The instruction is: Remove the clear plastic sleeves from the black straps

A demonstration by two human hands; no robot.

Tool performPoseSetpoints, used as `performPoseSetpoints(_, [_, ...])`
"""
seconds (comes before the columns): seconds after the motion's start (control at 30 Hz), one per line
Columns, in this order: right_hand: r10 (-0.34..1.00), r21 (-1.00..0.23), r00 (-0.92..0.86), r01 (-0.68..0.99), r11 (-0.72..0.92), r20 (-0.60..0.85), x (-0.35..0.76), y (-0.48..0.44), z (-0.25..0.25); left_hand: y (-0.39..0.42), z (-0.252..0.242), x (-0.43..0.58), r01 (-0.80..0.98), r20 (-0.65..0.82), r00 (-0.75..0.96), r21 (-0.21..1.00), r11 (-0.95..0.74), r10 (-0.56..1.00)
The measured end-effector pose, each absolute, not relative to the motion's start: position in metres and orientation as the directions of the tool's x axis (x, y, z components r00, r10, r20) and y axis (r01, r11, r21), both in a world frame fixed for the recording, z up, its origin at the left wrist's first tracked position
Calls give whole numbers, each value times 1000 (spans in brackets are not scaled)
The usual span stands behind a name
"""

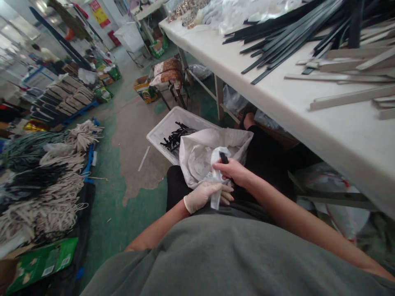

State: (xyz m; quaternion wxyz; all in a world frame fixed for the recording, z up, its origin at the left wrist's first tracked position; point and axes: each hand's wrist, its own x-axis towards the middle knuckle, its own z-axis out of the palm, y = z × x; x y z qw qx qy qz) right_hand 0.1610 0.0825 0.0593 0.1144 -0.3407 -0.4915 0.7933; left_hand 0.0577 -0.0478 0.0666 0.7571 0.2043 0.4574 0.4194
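My right hand (pixel 234 172), bare, is closed around a short black strip (pixel 224 157) whose end sticks up past the thumb. My left hand (pixel 205 195) wears a pale thin glove and pinches a translucent plastic strip (pixel 215 200) that hangs below its fingers. Whitish plastic (pixel 217 156) also shows just behind the right fingers; whether it is one piece with the strip, I cannot tell. Both hands are close together over my lap, in front of an open white sack (pixel 188 154). Beyond the sack, black strap pieces (pixel 173 137) lie in a white plastic crate (pixel 157 133).
A white table (pixel 216 45) runs along the right, bearing black straps (pixel 277 45) and beige straps (pixel 348 92). On the left floor are bundles of beige cords (pixel 46 201). A stool with a patterned cushion (pixel 168 73) and a white cart (pixel 129 36) stand ahead.
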Motion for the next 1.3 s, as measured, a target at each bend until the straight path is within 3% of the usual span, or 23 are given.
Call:
performPoseSetpoints(0.1, [697,-950,-647,179,-257,-310,160,97,79,-45,68,55,-316,-499,33,817,482,866])
performPoseSetpoints(0.2, [731,-971,-642,203,-126,-229,164,106,94,-39,76,50,-85,-433,-99,901,426,896])
performPoseSetpoints(0.33, [721,-972,-669,233,-26,-180,167,108,99,-32,86,40,306,-366,45,891,336,930])
performPoseSetpoints(0.43, [725,-972,-670,234,-2,-162,167,108,97,-26,84,37,361,-383,63,869,337,921])
performPoseSetpoints(0.6, [731,-970,-659,245,-10,-174,165,108,91,-17,73,44,234,-463,-5,861,451,886])
performPoseSetpoints(0.7, [728,-968,-658,248,-34,-194,165,110,86,-17,73,49,69,-519,69,855,514,852])
performPoseSetpoints(0.8, [726,-969,-656,239,-60,-207,166,113,79,-19,77,51,-169,-573,222,775,609,789])
performPoseSetpoints(0.9, [743,-963,-617,227,-146,-258,170,116,68,-19,75,48,-257,-604,230,719,646,763])
performPoseSetpoints(1.0, [696,-917,-599,291,-272,-396,180,113,60,-14,66,43,-347,-591,105,732,586,800])
performPoseSetpoints(1.17, [414,-837,-741,375,-398,-529,205,95,57,1,55,35,-558,-510,-175,756,342,842])
performPoseSetpoints(1.3, [381,-826,-746,405,-392,-547,213,83,61,10,57,37,-701,-588,-177,638,318,789])
